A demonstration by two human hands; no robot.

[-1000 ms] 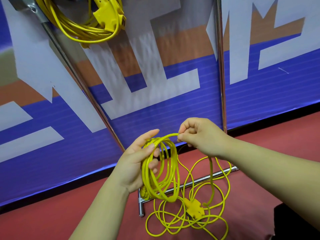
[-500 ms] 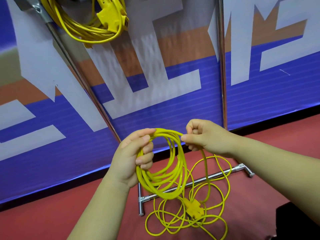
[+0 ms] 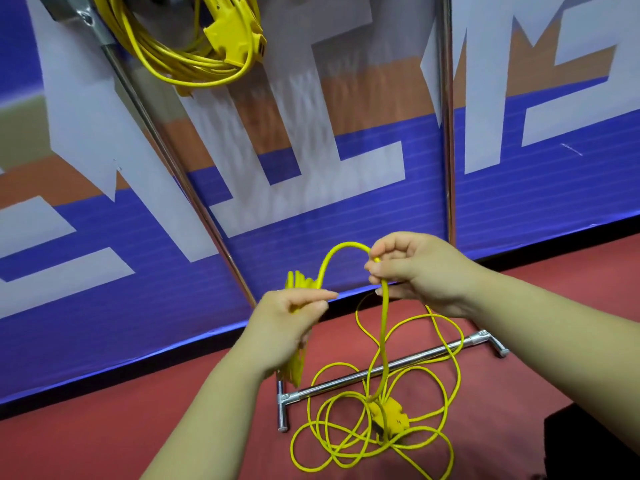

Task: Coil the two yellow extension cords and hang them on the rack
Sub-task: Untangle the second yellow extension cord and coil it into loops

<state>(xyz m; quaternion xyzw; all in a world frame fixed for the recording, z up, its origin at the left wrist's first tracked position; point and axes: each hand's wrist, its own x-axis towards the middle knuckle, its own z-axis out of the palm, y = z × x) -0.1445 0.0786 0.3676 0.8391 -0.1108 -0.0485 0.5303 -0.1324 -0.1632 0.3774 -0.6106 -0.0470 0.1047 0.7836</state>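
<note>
Cord coil (image 3: 295, 367) has turned edge-on in the left hand (image 3: 287, 323).

A big printed banner (image 3: 346, 209) fills the background, mostly deep blue across its lower half. An orange band (image 3: 381, 98) runs higher up, and large white block shapes (image 3: 346, 98) cut across both colours (letters, perhaps, though too cropped to read). A black strip (image 3: 554, 244) runs along the banner's foot, where it meets the dull red floor (image 3: 138, 427). A dark, boxy object (image 3: 595, 438) sits in the lower right corner.
</note>
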